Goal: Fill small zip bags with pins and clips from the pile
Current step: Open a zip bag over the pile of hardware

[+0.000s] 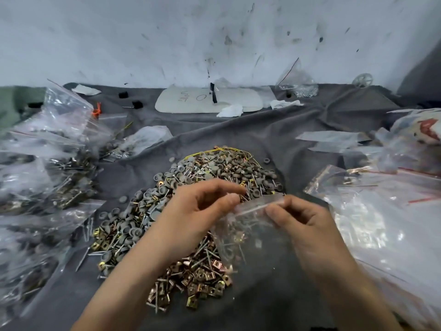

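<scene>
We note a white wall (214, 32) at the back, heavily marked with dark smudges. Below it the counter is covered by a creased grey cloth (274, 139).

On the left of the cloth we record a heap of clear filled bags (47, 163), packed with pins and metal parts. On the right lies a stack of clear bags with red seal strips (381, 223); most look flat, and we cannot tell their contents.

In the middle sits the pile (214, 168): grey round-headed pins towards the back, brass-coloured square clips and bare nails nearer the person, with a thin yellow wire across the far edge.

At the back, against the wall, lies a white pad (207, 99) with handwritten marks. A crumpled paper scrap (230, 111) rests on its front edge.

Both hands are raised over the near half of the pile. The left hand (198, 211) has its fingers curled, with thumb and forefinger closing on the left end of the bag mouth. The right hand (307, 225) pinches the right end of the mouth between thumb and forefinger.

The small zip bag (250, 235) hangs between the two hands, above the clips. It is clear and already holds some pins and clips.
</scene>
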Demonstrator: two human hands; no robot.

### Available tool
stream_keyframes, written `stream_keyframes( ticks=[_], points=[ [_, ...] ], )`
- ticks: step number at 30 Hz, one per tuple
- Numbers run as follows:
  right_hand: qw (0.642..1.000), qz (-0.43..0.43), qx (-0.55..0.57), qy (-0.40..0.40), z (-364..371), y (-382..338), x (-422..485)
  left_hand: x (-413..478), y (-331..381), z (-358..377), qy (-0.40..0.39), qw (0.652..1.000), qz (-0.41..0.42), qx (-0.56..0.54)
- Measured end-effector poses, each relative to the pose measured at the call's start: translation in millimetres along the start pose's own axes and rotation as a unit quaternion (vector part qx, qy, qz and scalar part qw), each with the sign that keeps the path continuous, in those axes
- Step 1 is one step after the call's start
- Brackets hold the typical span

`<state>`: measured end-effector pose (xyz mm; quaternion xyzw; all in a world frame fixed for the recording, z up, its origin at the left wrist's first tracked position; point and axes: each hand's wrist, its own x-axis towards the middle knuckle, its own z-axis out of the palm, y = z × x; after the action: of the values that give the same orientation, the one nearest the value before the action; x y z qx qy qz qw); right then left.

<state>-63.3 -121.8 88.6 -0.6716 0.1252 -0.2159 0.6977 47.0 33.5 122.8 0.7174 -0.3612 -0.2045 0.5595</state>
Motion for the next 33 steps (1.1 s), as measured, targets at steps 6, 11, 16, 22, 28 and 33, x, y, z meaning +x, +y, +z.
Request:
stream_keyframes(
  ticks=[6,11,16,22,28,33],
  points=[
    [0.999,0.013,0.028,-0.009,3,6,0,-8,-5,4,-0.102,0.987,-0.093,-0.081],
    [0.990,-0.065,-0.120,0.026,0,6,-4,-14,-10,8,-0.093,0.985,-0.100,-0.106],
    [0.938,-0.189,-0.266,-0.118,-3,-2,-14,-22,-14,5,-0.096,0.994,-0.050,-0.006],
    [0.959,-0.068,-0.215,-0.170,-8,-4,-18,-25,-17,1,-0.197,0.980,-0.028,0.013],
    [0.984,-0.005,0.043,-0.175,-17,9,0,-31,-29,-11,-0.174,0.979,0.036,-0.101],
    [0.958,-0.049,-0.281,0.009,-10,50,68,-36,-27,-13,-0.165,0.972,0.040,-0.159]
  ],
)
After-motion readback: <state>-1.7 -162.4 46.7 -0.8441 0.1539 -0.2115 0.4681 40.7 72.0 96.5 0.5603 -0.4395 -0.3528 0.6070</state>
